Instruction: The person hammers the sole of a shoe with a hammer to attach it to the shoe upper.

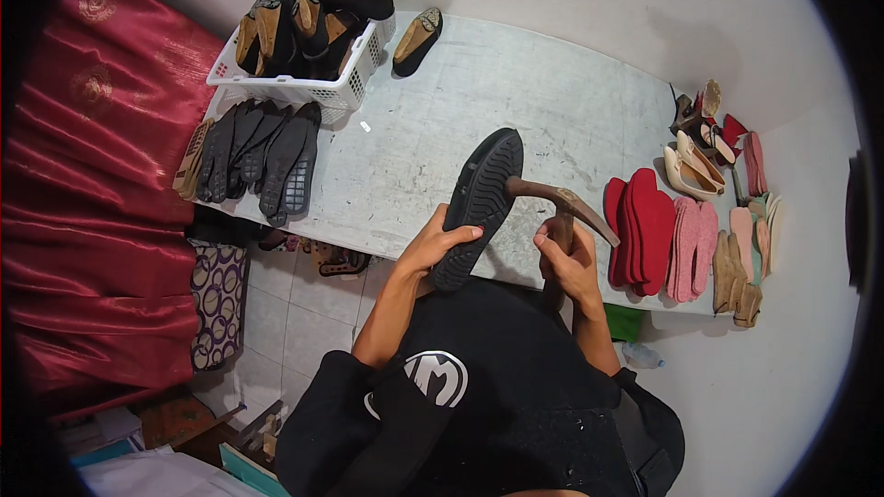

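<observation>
The black shoe hung sole outward above the front edge of the desk, whose pale, scuffed top spread behind it and to both sides. Far to the shoe's left fell a red curtain. Beyond the shoe, to its upper left, stood a white basket heaped with dark clogs, some rising above its rim. Low to the shoe's left, under the desk, was a ring-patterned box. Level with the shoe on its left lay a row of black soles, overlapping one another. To its right lay a stack of red insoles, close by the outer end of the hammer and crowding that side, with pink insoles just past them.

The hammer stood at the shoe's right, one end of its head overlapping the sole's edge. The left hand gripped the shoe from its left, thumb across the sole. The right hand was wrapped round the hammer's handle; whether its fingertips also pinched something tiny, I could not tell. Beyond the shoe lay a single clog and, nearer it, a small white scrap.
</observation>
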Demonstrator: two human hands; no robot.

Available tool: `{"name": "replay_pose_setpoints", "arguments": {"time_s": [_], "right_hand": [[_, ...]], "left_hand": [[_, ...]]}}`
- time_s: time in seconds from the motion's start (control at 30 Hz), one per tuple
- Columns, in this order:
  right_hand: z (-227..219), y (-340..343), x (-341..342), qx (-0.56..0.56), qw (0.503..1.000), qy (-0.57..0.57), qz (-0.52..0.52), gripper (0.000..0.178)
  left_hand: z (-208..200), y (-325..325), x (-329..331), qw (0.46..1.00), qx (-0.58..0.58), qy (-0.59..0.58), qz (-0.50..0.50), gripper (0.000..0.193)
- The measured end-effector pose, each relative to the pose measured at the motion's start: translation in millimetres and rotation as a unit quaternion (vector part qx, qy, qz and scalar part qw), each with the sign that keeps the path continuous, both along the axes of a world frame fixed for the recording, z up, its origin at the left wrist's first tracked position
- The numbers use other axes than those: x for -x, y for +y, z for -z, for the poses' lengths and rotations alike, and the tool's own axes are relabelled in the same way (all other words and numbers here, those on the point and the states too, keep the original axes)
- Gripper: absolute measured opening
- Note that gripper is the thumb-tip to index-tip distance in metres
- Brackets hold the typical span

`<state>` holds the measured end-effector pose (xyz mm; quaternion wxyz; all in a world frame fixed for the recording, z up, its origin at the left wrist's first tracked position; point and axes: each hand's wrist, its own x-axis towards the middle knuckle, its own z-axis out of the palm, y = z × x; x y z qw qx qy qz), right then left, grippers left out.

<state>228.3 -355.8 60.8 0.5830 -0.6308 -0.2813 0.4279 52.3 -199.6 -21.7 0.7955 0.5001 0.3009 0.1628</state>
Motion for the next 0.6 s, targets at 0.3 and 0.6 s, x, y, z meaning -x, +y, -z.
{"name": "replay_pose_setpoints", "arguments": {"time_s": [0.3,0.6], "right_hand": [[0.7,0.2,-2.2,-0.014,0.998,0.017,0.066,0.013],[0.0,-2.4,-6.2,-0.020,0.996,0.026,0.082,0.015]], "left_hand": [[-9.6,-5.9,1.8,0.991,-0.066,0.110,0.032,0.075],[-25.5,-10.2,0.4,0.946,-0.254,0.202,-0.028,0.080]]}}
